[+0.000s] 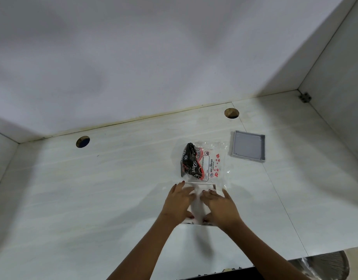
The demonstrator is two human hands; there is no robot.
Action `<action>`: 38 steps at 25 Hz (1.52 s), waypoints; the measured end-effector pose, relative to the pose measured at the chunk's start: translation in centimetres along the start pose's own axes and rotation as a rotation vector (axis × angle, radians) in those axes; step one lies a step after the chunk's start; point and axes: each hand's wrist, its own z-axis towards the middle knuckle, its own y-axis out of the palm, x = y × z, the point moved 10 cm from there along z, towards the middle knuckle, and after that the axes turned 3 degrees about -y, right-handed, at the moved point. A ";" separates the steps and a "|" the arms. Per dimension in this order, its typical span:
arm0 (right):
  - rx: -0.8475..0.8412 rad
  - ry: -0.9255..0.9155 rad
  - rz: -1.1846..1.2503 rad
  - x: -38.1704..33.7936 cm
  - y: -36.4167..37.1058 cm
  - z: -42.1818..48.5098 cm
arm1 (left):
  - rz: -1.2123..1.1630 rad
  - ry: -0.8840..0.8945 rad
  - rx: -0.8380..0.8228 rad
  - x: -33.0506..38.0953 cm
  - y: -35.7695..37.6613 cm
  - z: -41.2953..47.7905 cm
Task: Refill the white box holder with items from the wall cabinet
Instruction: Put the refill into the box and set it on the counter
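A white box holder [196, 207] lies on the pale counter [113, 188], right of centre. Both hands are pressed on it. My left hand [179, 203] covers its left side with the thumb curled at the near edge. My right hand [219, 207] grips its right side, fingers spread over the top. Just behind the holder lies a clear plastic tissue pack [211, 162] with red print. A crumpled black wrapper [189, 162] sits at the pack's left end. What is inside the holder is hidden by my hands.
A grey square lid [248, 146] lies flat to the right of the pack. Two round cable holes [83, 141] [231, 113] are cut near the back wall. White walls close in the back and both sides. A fan [323, 265] shows past the near right edge.
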 end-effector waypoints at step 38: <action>0.158 0.319 -0.088 20.3 -5.3 2.7 | -1.376 -0.929 -0.155 -0.9 3.9 1.6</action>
